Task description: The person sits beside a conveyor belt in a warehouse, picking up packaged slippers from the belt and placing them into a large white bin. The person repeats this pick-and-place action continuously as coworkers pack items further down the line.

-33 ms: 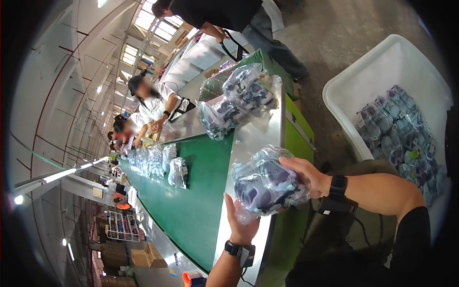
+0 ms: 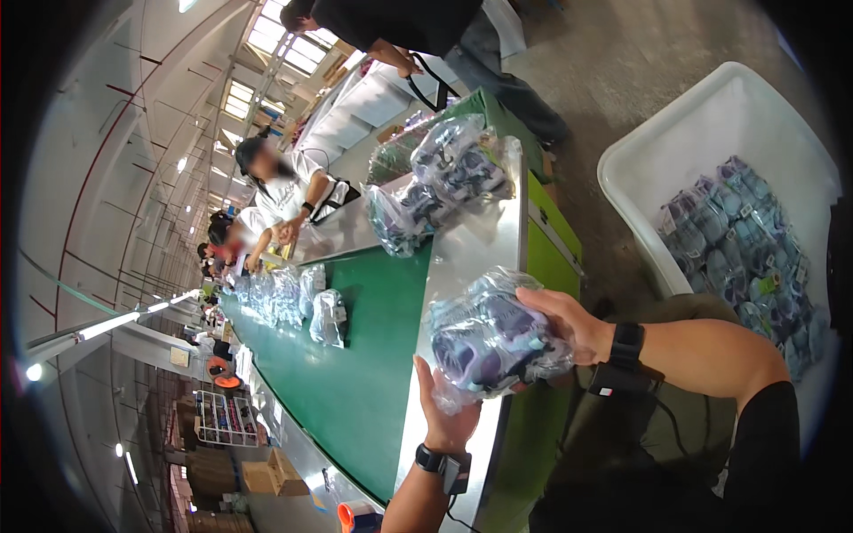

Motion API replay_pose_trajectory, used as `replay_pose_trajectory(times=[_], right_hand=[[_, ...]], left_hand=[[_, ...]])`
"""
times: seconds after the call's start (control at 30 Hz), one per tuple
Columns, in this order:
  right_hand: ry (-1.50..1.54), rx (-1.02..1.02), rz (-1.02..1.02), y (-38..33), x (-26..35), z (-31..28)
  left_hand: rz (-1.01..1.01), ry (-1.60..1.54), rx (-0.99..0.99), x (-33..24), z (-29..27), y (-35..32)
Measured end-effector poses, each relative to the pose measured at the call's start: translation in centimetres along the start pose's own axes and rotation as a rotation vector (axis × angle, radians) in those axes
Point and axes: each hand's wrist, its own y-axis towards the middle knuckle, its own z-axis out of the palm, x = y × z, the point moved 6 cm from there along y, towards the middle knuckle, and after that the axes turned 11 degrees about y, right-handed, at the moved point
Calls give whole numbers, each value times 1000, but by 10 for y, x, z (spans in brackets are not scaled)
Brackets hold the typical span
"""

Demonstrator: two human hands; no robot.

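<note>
A clear plastic bag of purple and blue-grey shoes (image 2: 498,333) is between my two hands, above the metal edge of the green conveyor belt. My right hand (image 2: 573,324) grips its right side, thumb on top and the other fingers hidden behind it. Under its lower left corner, my left hand (image 2: 449,413) supports the bag with the thumb raised; its fingers are partly hidden by the plastic. Just beyond, a pile of similar bagged shoes (image 2: 444,182) rests on the metal corner of the table.
A large white bin (image 2: 631,169) at right holds many bagged shoes (image 2: 746,249). More clear bags (image 2: 329,318) lie along the green belt (image 2: 373,382). Co-workers (image 2: 289,191) stand at its far left side; another person (image 2: 400,31) holds a black handle at the back.
The bagged shoes have tilted slightly between my hands, and the plastic's folds have shifted. My hands have hardly moved.
</note>
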Motion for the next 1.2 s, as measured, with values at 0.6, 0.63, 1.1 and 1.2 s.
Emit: replay_pose_trajectory(times=[0.6,0.63,1.1,1.2], right_hand=[[-399,84,-238,5,-1,-3],[-443,218,-271,2,0,11],[-736,130,239,-94,49,-8],[-810,97,162,-146,41,-16]], left_hand=[[123,8,-14,27,-43,7],[124,37,-43,28,-46,5],[-109,11,283,73,23,-7],[-189,-54,399,87,40,-14]])
